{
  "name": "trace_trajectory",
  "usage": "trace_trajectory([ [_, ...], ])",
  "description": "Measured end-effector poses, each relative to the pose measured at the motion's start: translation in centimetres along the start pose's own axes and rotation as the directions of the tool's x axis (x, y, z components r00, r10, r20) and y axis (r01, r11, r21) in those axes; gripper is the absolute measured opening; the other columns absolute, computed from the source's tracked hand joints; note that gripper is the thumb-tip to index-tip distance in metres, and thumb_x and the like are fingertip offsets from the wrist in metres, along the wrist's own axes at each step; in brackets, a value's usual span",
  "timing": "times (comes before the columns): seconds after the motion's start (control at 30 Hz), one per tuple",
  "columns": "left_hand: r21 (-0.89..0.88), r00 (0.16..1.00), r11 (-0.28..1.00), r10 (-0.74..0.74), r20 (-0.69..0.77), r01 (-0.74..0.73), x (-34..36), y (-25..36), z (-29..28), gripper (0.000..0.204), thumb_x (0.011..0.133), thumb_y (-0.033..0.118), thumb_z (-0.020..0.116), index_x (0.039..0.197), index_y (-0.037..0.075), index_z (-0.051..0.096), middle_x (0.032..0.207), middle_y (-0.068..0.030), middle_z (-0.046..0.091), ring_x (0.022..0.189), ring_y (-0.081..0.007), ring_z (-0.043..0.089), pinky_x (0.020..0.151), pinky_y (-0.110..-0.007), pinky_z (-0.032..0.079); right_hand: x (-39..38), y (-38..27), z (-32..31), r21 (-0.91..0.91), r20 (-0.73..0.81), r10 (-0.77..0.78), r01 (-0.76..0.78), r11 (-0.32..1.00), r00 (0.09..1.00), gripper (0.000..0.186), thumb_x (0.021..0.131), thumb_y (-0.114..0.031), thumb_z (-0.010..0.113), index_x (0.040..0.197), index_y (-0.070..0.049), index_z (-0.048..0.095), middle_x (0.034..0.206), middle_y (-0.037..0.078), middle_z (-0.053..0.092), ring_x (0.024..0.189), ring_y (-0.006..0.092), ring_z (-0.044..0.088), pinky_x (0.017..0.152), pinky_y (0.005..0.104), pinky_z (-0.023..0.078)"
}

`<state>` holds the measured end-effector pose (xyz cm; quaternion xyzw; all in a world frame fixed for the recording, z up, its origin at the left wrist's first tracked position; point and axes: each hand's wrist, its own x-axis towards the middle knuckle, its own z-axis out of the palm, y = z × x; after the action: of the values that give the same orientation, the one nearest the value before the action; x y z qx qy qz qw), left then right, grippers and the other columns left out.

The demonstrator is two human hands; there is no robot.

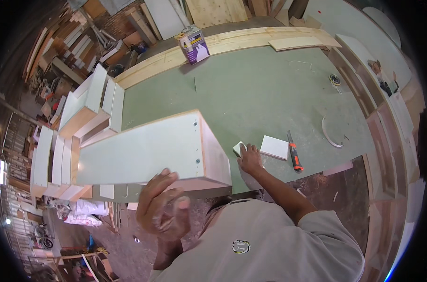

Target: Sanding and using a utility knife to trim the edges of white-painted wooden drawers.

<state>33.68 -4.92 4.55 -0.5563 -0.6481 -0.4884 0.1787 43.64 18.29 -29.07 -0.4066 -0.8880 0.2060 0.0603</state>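
A long white box with raw wood edges (143,150) lies on the green worktop (232,89) in front of me, two screw heads showing near its right end. My left hand (164,209) is raised at the box's near edge, slightly blurred, its fingers half curled and apart from the thumb with nothing visible between them. To the right of the box, my right hand (251,160) reaches down to the worktop, its fingertips on a small white block (237,149). A white square piece (274,147) lies just right of that hand, beside an orange and black utility knife (295,156).
A purple and white can (193,46) stands at the far edge on a pale plank (241,41). A tape measure (334,80) and a curved white strip (329,134) lie to the right. White box units (84,105) are stacked left; a long shelf-like frame (373,98) borders the right.
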Motion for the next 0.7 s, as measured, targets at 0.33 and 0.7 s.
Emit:
trace_trajectory([
  [0.33,0.006,0.911,0.992,-0.111,-0.397,0.124,-2.2,-8.4,-10.3,0.02,0.092,0.012,0.054,0.089,-0.004,0.065,0.094,-0.0155,0.07,0.086,-0.023,0.067,0.076,-0.034,0.053,-4.6,-0.8,-13.8,0.904,-0.235,0.45,0.024,0.427,0.862,0.039,0.087,-0.017,0.069,0.123,0.001,0.066,0.09,0.002,0.065,0.077,0.0087,0.057,0.067,0.0252,0.047],
  [0.7,-0.466,0.909,0.837,-0.392,-0.146,0.286,-5.5,-31.8,-22.5,0.104,0.082,0.072,0.059,0.155,0.004,0.028,0.153,-0.0167,0.038,0.144,-0.0297,0.031,0.118,-0.052,0.019,-18.2,-21.4,-29.4,0.508,-0.733,0.188,0.343,0.79,0.653,0.046,0.09,-0.025,0.07,0.13,-0.003,0.064,0.096,0.007,0.064,0.086,0.0141,0.059,0.078,0.0301,0.049],
])
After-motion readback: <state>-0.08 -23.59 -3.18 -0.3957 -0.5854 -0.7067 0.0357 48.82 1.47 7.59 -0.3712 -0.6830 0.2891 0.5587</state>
